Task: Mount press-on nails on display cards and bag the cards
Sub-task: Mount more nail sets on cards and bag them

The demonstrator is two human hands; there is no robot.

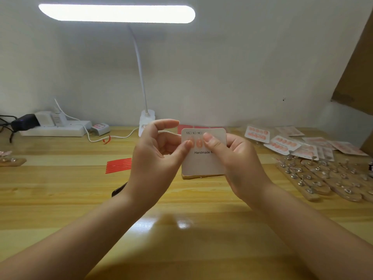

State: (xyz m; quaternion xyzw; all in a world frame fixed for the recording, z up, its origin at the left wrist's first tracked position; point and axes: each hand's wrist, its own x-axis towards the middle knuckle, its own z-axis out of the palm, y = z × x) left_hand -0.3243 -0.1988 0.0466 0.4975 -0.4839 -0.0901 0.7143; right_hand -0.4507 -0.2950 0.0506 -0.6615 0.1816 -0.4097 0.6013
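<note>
White card [203, 160] printed "Handmade" sits at the centre of the frame, held upright above the wooden desk [60, 190]. The right hand [236, 158] grips its right side, thumb pressed on the front and covering part of the print. The left hand [155, 156] pinches the left edge with the thumb on the front, its index finger stretched out above. Two orange nails [199, 142] are stuck in a row on the card between the two thumbs; a third is half hidden under the left thumb.

Right of the hands, at the frame's right edge, lie finished cards of nails [257, 133], some bagged, and below them wooden strips with metal stands [314, 174]. Red strips [119, 165] lie left of the left hand. A stack of cards [201, 176] shows just under the held card. At the upper left stands a power strip with plugs [54, 128]; a lit desk lamp [117, 13] rises from the middle back.
</note>
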